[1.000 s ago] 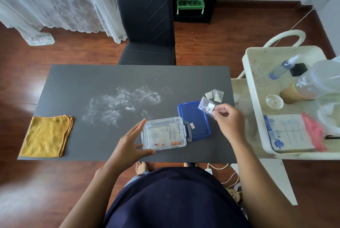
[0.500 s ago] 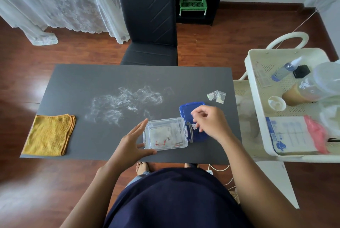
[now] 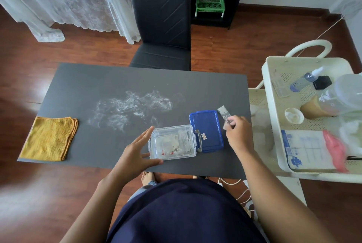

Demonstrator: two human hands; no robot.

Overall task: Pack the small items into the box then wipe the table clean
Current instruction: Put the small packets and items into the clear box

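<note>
A clear plastic box [image 3: 193, 152] stands open near the front edge of the dark grey table [image 3: 98, 78], with several small plastic packets inside. Its blue lid [image 3: 205, 125] lies just to the right. My left hand [image 3: 137, 154] rests against the box's left side, fingers spread, thumb along its front. My right hand [image 3: 238, 135] hovers right of the lid, pinching small clear packets [image 3: 224, 114] that stick up above the fingers. A white powdery smear [image 3: 133, 107] covers the table's middle. A folded yellow cloth [image 3: 49, 139] lies at the front left corner.
A black chair [image 3: 162, 27] stands behind the table. A cream cart tray [image 3: 274, 125] at the right holds a spray bottle, a cup, a small bowl and paper packs. Cables lie on the floor by my feet.
My right hand dropped its earlier packet at the box, then reached right and picked up the packets that lay beyond the lid. My left hand stayed on the box.
</note>
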